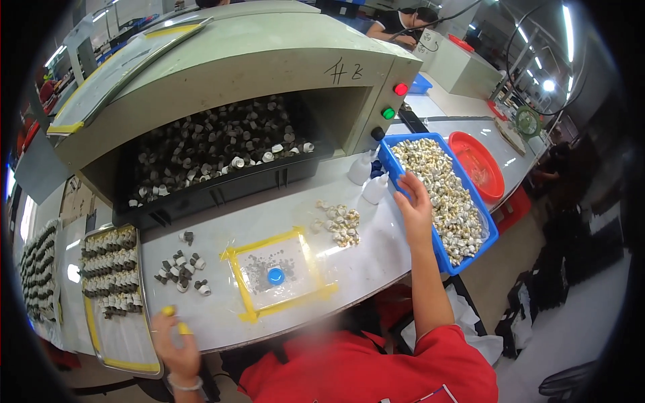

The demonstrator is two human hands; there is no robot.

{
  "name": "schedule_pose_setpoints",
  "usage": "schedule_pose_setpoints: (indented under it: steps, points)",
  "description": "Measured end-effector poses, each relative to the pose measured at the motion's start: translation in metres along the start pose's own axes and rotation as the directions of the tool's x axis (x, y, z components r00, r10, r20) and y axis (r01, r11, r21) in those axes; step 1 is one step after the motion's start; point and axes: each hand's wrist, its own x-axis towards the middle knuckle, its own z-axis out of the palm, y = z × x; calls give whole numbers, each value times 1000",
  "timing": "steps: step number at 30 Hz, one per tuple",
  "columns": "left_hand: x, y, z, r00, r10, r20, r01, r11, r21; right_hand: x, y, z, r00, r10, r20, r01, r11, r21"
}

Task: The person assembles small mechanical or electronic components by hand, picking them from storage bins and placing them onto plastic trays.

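The blue bin (478, 253), at the right of the desk (376, 250), is heaped with small gold-and-white pieces (440, 195); the black bin (235, 188) sits in the mouth of the machine (222, 64) and holds a mass of dark-and-white parts (222, 141); the metal tray (124, 336), at the left, carries packed rows (111, 262) across its far half; the red basin (478, 164) stands just beyond the blue bin.

The right grip (415, 205) is at the blue bin's near-left side, fingers extended and thumb apart; the gold-and-white pieces lie just to its right, though whether it touches the rim I cannot tell; a smaller gold pile (342, 224) lies on the desk to its left, near two white bottles.

The left grip (178, 346) is at the desk's front edge, its yellow-tipped fingers spread apart; the tray is just to its left, and a loose cluster (180, 270) of dark-and-white parts lies beyond it; the blue cap (276, 275) rests on a yellow-taped sheet farther right.
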Motion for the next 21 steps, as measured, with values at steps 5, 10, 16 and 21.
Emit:
schedule_pose_setpoints:
  steps: [5, 10, 16, 21]
  points:
    - [-8, 30, 55, 996, -55, 68, 69, 972, -225, 24, 48, 7, 975, 160, 156, -143, 983, -116]
    - [-8, 34, 60, 993, -94, 76, 106, 980, -171, 29, 74, 11, 979, 99, 177, -69, 983, -168]
    - [-9, 33, 62, 992, -57, 116, 79, 978, -191, 21, 48, 22, 957, 196, 215, -149, 965, -217]
    - [-7, 35, 63, 989, -48, 137, 72, 983, -170, 19, 36, 47, 953, 155, 260, -95, 969, -229]
